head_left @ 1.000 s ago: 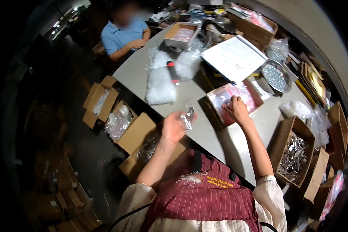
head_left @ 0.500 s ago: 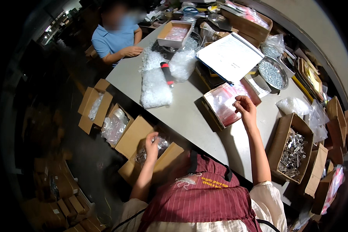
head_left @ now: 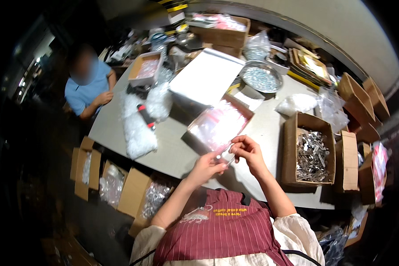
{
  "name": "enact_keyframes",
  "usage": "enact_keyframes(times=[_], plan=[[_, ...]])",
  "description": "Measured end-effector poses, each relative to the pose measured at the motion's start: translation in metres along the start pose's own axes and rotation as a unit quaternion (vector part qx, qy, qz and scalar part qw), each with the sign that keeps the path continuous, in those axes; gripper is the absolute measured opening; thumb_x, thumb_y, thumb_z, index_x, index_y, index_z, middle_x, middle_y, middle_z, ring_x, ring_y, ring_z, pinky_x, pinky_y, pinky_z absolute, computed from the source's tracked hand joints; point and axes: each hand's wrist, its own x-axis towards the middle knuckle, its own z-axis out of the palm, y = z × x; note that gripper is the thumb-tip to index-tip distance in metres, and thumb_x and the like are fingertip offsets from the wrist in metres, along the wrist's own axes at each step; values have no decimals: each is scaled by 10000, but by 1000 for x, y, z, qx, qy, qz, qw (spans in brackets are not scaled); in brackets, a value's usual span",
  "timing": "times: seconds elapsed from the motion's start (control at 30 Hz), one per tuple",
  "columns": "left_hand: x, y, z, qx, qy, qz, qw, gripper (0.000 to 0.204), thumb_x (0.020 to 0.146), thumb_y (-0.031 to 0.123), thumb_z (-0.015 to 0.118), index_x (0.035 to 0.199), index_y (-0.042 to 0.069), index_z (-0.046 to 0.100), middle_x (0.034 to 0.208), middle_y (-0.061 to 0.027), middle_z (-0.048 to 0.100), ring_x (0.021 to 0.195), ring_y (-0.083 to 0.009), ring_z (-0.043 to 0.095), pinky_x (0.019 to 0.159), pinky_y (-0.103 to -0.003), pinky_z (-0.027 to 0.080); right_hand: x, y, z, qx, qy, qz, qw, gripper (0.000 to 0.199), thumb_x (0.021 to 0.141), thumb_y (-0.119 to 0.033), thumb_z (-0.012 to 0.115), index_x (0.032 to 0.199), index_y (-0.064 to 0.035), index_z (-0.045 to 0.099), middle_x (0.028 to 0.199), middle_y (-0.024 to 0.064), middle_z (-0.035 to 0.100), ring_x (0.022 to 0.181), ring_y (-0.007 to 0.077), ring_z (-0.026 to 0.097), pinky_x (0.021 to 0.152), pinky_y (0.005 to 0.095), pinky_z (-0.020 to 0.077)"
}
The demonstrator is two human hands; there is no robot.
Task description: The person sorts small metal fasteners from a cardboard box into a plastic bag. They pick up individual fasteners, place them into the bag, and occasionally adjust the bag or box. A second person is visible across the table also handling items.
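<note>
My two hands meet just in front of an open box [head_left: 248, 116] of clear and pink plastic bags. Between them is a small, pale, shiny piece that looks like a clear plastic bag [head_left: 226, 157]. My left hand [head_left: 205, 168] pinches its near left side, thumb against fingers. From the other side, the curled fingers and thumb of my right hand [head_left: 248, 153] grip it. Glare and blur hide whether anything lies inside the bag.
A carton of metal clips [head_left: 312, 155] stands to the right. Behind are a metal bowl of small parts [head_left: 261, 76] and a white paper pad [head_left: 206, 77]. Bubble-like plastic packs [head_left: 135, 128] and a black-red tool [head_left: 145, 116] lie left. Cartons [head_left: 137, 190] sit below the table; a co-worker [head_left: 89, 86] is beyond.
My left hand has come up from the open carton below the table to meet my right hand. The right hand has left the bag box with the small bag. The view has turned right.
</note>
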Motion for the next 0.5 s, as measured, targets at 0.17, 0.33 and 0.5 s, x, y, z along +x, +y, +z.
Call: enact_keyframes(times=[0.17, 0.33, 0.5], plan=[[14, -33, -10, 100, 148, 61, 982, 186, 912, 100, 677, 1065, 21, 608, 835, -44, 705, 655, -72, 631, 544, -245, 485, 24, 38, -89, -512, 146, -129, 836, 324, 876, -131, 693, 1154, 9, 604, 1018, 210, 676, 812, 297, 695, 726, 412, 573], [21, -17, 5, 354, 272, 230, 865, 112, 886, 90, 683, 978, 30, 660, 801, -99, 675, 631, -188, 641, 566, -326, 502, 57, 53, -148, -636, 310, 56, 705, 327, 856, -241, 704, 1030, 21, 614, 980, 260, 693, 878, 465, 678, 776, 546, 546], [23, -17, 9, 387, 289, 243, 841, 122, 863, 72, 702, 981, 47, 689, 891, -101, 649, 770, -264, 660, 667, -370, 534, 76, 70, -155, -678, 130, 19, 723, 276, 846, -240, 712, 951, 0, 626, 936, 221, 679, 868, 423, 673, 747, 513, 545]])
